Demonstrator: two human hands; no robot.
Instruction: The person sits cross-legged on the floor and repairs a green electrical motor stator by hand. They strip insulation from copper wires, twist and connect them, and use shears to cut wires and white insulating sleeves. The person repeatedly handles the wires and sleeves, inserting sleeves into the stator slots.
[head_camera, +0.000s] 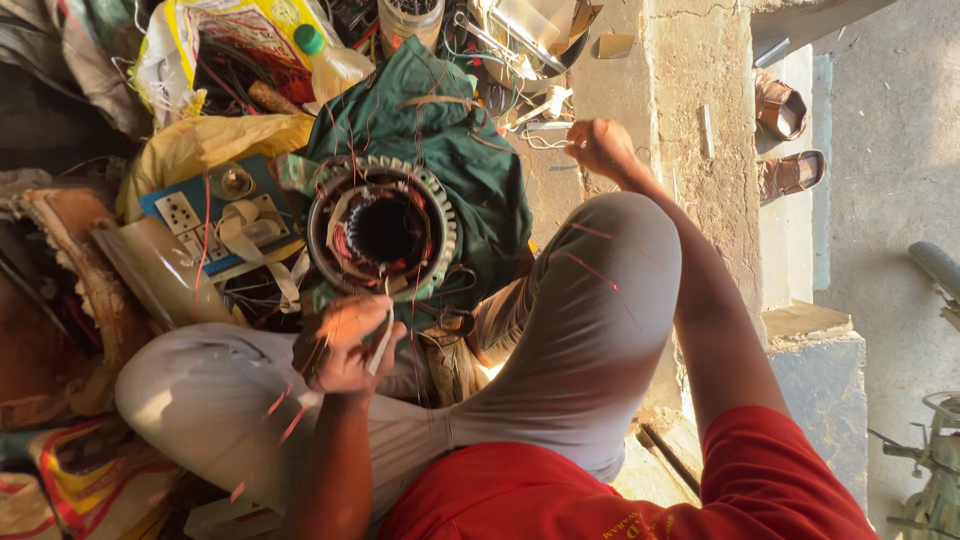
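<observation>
Nearest the camera, a red shirt (560, 500) fills the lower edge, and grey trousers (560, 330) cover the person's crossed legs on the floor. Just above the left knee, the left hand (345, 345) is closed, pinching a pale strip of insulating paper (382, 345) and some thin copper wires. Right beyond it sits the motor stator (382, 230), a ring with a toothed metal rim and red-brown windings inside, resting on a dark green cloth (470, 160) between the knees. The right hand (600, 148) is stretched out further away, past the right knee, fingers curled shut on a thin wire near a concrete step (700, 90). Left of the stator lies a blue switchboard (190, 210); beyond are a plastic bottle (335, 62), tangled wires and sandals (785, 140).
</observation>
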